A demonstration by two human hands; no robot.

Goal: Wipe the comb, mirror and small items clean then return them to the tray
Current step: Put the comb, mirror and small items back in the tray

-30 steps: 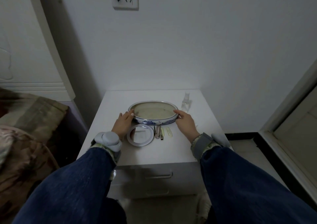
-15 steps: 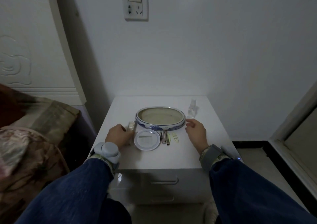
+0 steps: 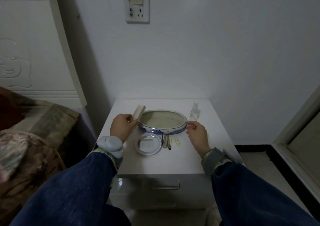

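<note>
Head view: left hand [image 3: 123, 128] pinches comb [image 3: 138, 113]; right hand [image 3: 197, 133] loosely curled.

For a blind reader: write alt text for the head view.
A person's left hand holds a comb beside an empty oval blue-and-white tray on a white nightstand; the right hand rests open by the tray's other end. A round mirror and hair clips lie in front.

- A smooth, glossy glaze is being shown by the oval blue-and-white ceramic tray [image 3: 162, 130].
- A shiny white plastic rim is being seen on the round mirror [image 3: 148, 143].
- Light is being reflected by the white, smooth nightstand [image 3: 204, 158].
- Clear plastic is being shown by the small spray bottle [image 3: 194, 111].
- Matt denim is being worn on both sleeves [image 3: 83, 187].
</note>
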